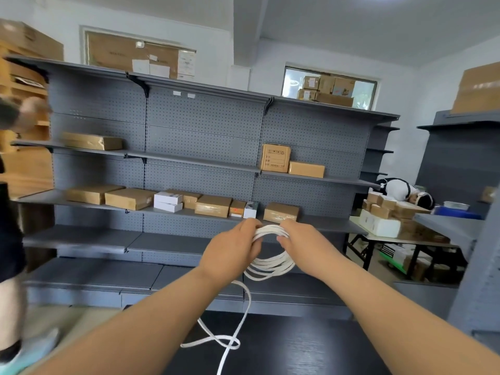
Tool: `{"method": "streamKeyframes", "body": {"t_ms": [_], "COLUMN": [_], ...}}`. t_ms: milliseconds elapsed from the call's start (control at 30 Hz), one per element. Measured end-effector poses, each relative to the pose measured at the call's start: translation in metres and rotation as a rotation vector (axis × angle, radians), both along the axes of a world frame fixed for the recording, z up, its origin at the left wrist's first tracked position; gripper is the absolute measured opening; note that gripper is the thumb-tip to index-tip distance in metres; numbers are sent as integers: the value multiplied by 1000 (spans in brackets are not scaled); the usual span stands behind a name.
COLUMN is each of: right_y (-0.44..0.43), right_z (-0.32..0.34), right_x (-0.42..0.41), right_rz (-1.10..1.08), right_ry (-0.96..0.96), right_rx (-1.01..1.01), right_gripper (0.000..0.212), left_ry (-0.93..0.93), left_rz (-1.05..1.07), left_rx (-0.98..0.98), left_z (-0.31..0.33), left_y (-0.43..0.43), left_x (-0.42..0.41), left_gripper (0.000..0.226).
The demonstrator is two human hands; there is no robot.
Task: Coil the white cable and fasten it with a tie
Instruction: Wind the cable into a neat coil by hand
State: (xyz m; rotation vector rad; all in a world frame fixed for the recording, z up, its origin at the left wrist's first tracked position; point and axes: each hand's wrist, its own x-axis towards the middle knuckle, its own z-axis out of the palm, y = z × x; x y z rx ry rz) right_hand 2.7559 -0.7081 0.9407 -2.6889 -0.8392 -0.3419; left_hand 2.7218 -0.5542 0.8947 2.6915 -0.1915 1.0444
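A white cable (270, 263) is wound into several loops that hang in the air between my hands, at chest height in front of the shelves. My left hand (230, 253) grips the left side of the coil, fingers closed over the strands. At the top right of the coil my right hand (300, 239) pinches the strands. A loose tail of the cable (232, 339) drops from under my left hand, twists into a loop and lies on the black table (297, 347). No tie is visible.
Grey pegboard shelving (200, 147) with several cardboard boxes stands straight ahead. At the right is a table (405, 234) piled with boxes, where a person (405, 193) leans over. Another person (10, 185) stands at the far left edge.
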Motion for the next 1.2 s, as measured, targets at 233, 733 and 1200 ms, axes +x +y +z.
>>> {"method": "streamKeyframes", "body": {"t_ms": [233,733,1200], "right_y": [-10,-18,-39], "right_z": [-8,-5,14], "right_x": [1,-2,18], "right_rz": [-19,21,-159], "right_ry": [136,143,157], "right_rx": [427,299,201], "right_gripper": [15,14,21], "left_ry": [42,180,177], "left_rz": [-100,-147,-328], "left_rx": [-277,-172,-438], "left_z": [-4,11,-6], "left_y": [-4,-13,3], "left_x": [3,3,7], "left_gripper": [23,16,14]}}
